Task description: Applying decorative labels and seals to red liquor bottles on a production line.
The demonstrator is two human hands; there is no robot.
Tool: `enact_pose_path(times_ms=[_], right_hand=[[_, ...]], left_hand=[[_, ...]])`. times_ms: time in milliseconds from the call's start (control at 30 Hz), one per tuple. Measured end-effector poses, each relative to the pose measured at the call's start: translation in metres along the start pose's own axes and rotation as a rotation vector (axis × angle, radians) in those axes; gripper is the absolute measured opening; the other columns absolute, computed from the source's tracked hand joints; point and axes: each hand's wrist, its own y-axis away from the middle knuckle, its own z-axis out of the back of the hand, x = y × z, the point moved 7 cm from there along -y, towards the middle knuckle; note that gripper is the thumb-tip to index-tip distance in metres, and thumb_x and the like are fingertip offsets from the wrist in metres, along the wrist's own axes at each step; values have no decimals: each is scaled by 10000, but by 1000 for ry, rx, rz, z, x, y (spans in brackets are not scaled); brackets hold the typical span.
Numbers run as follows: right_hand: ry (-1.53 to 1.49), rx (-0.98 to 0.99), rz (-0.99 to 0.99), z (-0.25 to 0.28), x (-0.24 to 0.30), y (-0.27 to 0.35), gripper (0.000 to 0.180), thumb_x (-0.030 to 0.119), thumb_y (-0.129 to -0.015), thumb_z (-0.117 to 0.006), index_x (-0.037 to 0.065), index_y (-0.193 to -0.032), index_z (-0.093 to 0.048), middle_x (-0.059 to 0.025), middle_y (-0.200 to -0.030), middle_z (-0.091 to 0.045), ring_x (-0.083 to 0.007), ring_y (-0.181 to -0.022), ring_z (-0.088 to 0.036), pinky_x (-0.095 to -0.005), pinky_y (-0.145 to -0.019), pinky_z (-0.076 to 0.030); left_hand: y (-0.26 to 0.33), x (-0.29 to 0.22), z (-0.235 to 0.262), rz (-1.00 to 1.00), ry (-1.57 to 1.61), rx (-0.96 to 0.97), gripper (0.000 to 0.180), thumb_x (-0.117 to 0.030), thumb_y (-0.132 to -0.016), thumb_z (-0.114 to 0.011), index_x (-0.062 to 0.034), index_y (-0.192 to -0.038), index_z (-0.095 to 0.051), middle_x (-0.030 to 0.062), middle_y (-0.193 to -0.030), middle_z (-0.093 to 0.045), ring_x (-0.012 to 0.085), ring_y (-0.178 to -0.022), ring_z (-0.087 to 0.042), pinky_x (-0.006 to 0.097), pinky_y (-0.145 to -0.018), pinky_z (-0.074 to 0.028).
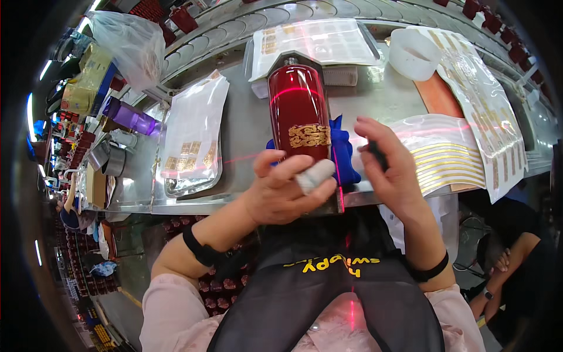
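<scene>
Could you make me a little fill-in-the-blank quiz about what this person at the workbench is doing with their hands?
1. The left hand steadies a glossy bottle coloured ____.
2. The emblem on the bottle is ____ in colour.
3. Under the bottle lies a ____ cloth.
4. The right hand grips a small ____ tool.

Missing words: red; gold; blue; dark

pink sleeves, black apron, black wristbands

Gold label sheets – bench, three spots

Gold emblem label (309,135) on red bottle (299,111); clear sticker sheets (193,135) left, striped sheets (446,152) right, grid sheet (316,41) behind.
</scene>
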Motion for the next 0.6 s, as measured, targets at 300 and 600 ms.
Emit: enact_pose_path(times_ms=[300, 600], right_hand=[[-28, -15, -190, -29, 2, 7, 208, 150, -880, -628, -1, -1000, -551, -120, -790, -627, -185, -721, -612, -325, -668, -492], [-198, 22, -239, -40, -10, 14, 181, 130, -886, -633, 2, -986, -553, -71, -787, -614, -108, -717, -553, -272, -651, -471]], left_hand=[[10, 20, 2, 502, -54, -5, 645, -337, -769, -725, -69, -1312, -501, 169, -1340, -520, 338, -1173, -490, 495, -1046, -251], [28, 27, 1, 592, 151, -106, 673, -301, -801, -735, -11, -1349, -472, 220, -1337, -516, 379, -1202, -516, 583, -1121, -193]])
